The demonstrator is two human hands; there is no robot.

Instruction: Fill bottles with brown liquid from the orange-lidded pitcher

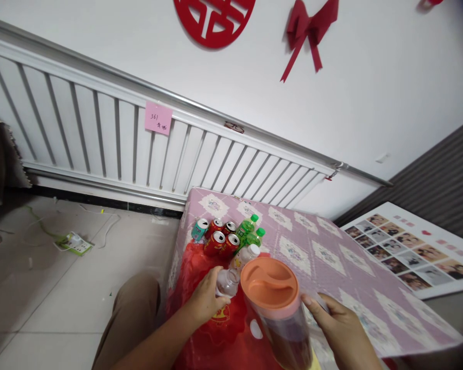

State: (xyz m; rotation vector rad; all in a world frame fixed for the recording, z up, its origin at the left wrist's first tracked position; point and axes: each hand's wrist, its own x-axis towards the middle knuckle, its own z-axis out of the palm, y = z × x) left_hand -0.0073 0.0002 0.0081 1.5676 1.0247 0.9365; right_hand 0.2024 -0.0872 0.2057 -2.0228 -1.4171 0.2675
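Observation:
My left hand point(206, 302) is closed around a small clear bottle point(227, 283) with no cap on its mouth. My right hand point(337, 321) grips the handle of a clear pitcher point(283, 329) at its right side. An orange lid point(270, 282) covers the pitcher, and brownish liquid shows inside. Between the bottle and the pitcher, lower down, lies a white round cap point(255, 329) on the red plastic sheet point(193, 288). Just behind the held bottle stands another clear bottle point(242, 258) with a white cap.
Several red cans point(216, 242), a teal can point(199, 229) and green bottles point(248, 226) stand together at the back of the mattress point(293, 252). A white radiator point(111, 123) runs along the wall. A framed photo board point(412, 246) leans at the right.

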